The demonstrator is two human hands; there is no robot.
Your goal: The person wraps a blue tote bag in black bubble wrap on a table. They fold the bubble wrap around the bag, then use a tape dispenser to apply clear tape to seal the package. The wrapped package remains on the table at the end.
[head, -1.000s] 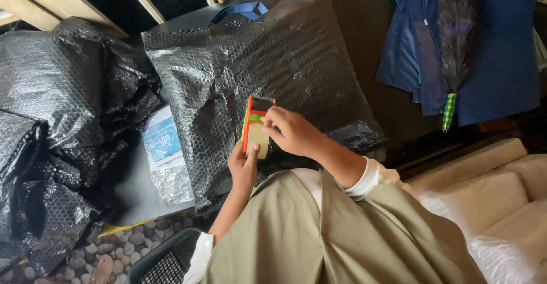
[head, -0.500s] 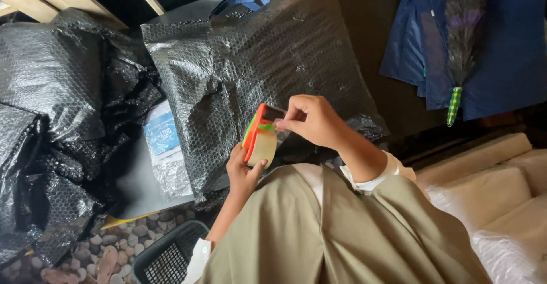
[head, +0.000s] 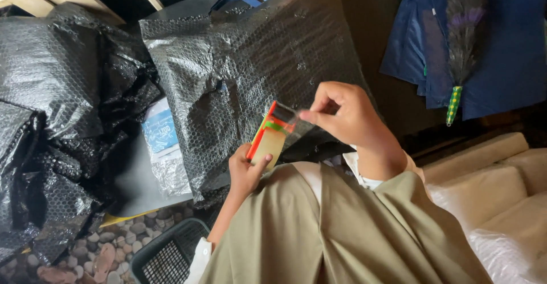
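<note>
My left hand (head: 246,171) grips the lower end of a small flat box (head: 269,136) with an orange edge, a green stripe and a pale front. My right hand (head: 348,117) pinches the box's clear upper flap (head: 288,113) between thumb and forefinger, pulling it off to the right. Both hands work above my lap, which is covered in khaki cloth (head: 342,233). Right behind the box stands a large parcel wrapped in black bubble wrap (head: 250,73).
More black bubble-wrapped bundles (head: 51,124) fill the left side. A clear pouch with a blue and white label (head: 161,139) lies between them. A dark plastic basket (head: 165,255) sits on pebbles at bottom left. Blue cloth with a feather duster (head: 461,50) hangs upper right; pale cushions (head: 501,187) lie right.
My right hand has shifted right and lifted the clear flap away from the box. The box has tilted in my left hand, and the view has drawn slightly closer.
</note>
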